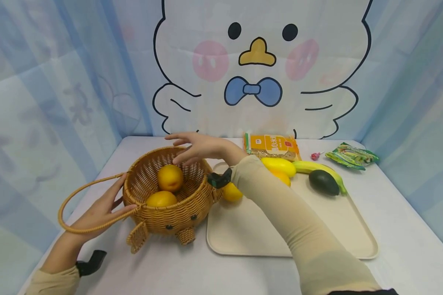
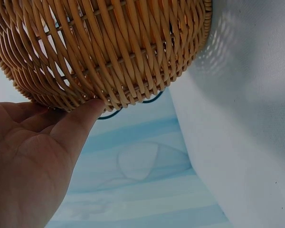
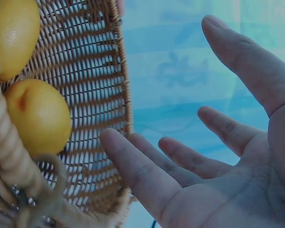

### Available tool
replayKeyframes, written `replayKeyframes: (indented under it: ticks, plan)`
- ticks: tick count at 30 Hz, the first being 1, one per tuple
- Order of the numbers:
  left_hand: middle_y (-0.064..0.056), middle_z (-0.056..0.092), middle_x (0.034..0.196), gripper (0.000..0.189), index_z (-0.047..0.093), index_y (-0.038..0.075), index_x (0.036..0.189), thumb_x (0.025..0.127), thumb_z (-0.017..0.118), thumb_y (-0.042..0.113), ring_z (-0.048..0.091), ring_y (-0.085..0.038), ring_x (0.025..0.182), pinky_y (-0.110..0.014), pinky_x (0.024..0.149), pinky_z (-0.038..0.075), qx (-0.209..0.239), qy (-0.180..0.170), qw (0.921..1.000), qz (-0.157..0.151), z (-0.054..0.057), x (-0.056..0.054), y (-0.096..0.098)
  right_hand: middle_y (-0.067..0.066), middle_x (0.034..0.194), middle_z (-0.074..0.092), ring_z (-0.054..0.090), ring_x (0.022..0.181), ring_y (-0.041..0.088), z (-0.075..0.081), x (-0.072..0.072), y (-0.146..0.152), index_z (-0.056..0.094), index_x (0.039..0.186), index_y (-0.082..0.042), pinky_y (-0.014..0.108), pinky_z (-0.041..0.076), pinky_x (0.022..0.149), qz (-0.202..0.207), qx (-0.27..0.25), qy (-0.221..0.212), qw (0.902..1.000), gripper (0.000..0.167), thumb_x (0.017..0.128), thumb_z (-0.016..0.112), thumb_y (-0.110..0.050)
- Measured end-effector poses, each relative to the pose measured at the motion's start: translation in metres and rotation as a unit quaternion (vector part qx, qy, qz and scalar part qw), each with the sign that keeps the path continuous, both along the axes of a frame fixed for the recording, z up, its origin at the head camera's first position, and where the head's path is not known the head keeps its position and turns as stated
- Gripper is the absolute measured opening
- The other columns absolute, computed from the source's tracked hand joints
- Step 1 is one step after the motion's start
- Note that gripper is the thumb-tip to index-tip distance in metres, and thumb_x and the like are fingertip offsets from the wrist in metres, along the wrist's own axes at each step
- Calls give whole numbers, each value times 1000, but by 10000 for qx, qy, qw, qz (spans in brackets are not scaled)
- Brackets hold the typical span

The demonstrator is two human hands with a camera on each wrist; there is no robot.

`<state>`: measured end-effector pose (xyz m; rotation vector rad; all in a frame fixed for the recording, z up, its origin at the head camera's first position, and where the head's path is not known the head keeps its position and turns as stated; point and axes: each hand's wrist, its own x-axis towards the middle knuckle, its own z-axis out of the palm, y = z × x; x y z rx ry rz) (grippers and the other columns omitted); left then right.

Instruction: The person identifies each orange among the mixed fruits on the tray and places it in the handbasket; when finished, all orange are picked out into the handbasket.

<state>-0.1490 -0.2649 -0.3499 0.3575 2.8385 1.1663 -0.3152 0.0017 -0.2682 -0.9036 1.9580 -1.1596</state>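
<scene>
A brown wicker basket (image 1: 170, 217) with an animal face and a looped handle stands on the left of the table. My left hand (image 1: 99, 209) grips its left side near the rim, under the handle (image 1: 64, 196); its fingertips press the weave in the left wrist view. Inside lie two round yellow-orange fruits, one toward the back (image 1: 170, 178) and one nearer the front (image 1: 161, 199). Over the basket's back right rim my right hand (image 1: 203, 148) is spread with nothing in it. In the right wrist view its fingers (image 3: 142, 166) are apart from the fruit.
Right of the basket, a cream tray (image 1: 251, 237) carries a banana (image 1: 310, 166), a dark green avocado-like fruit (image 1: 323, 182) and several yellow fruits (image 1: 278, 166). Behind it lie an orange grain packet (image 1: 271, 145), a wrapped lollipop (image 1: 315, 156) and a green packet (image 1: 352, 156). Curtains surround the table.
</scene>
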Motion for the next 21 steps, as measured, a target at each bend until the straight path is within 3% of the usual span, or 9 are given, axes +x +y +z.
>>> replayKeyframes:
  ticks: [4,8,9,12,15,16,21]
  plan:
    - [-18,-5,159,90,-10,24,152,94,58,28,8,-47,143,-70,104,29,32,-5,10000,-23,-1,0,1,4,155,26,47,131,22,5,1,8,29,148,-31,33,55,95,-47,-53,168,9998,77,84,71,-18]
    - [-19,-5,159,90,-11,24,152,94,58,28,8,-47,143,-69,105,29,21,1,10000,-44,-2,0,2,0,154,28,49,130,20,11,4,19,29,147,-37,40,53,97,-33,79,648,9979,77,84,71,-26]
    - [-19,-5,159,90,-11,23,152,94,58,28,8,-47,143,-69,105,29,21,-3,10000,-45,-2,0,2,-1,154,29,49,130,19,12,5,22,29,146,-39,37,55,89,-30,115,776,9969,76,83,72,-28]
    - [-19,-5,159,90,-11,22,152,94,58,28,9,-48,142,-68,105,29,14,-7,10000,-51,-2,-1,3,-4,153,31,49,130,17,18,8,33,30,145,-41,33,53,88,-27,103,1023,9947,76,83,72,-31]
    - [-19,-6,159,90,-11,23,152,94,57,29,9,-48,142,-68,105,29,14,-21,10000,-51,-2,-1,3,-4,152,33,49,130,15,23,11,43,30,145,-40,30,51,94,-86,-28,1039,9945,76,83,73,-28]
    - [-19,-6,159,90,-11,23,151,94,57,29,9,-48,142,-68,105,29,10,-27,10000,-52,-2,-1,3,-4,152,33,49,130,14,24,11,45,30,145,-39,33,48,103,-100,-75,1026,9946,76,83,73,-28]
    - [-20,-6,158,89,-12,24,151,94,57,28,9,-48,142,-67,104,29,-27,5,10000,-33,-1,1,2,-4,151,33,48,130,12,29,14,51,30,145,-39,35,47,105,-114,-169,1075,9940,76,83,72,-29]
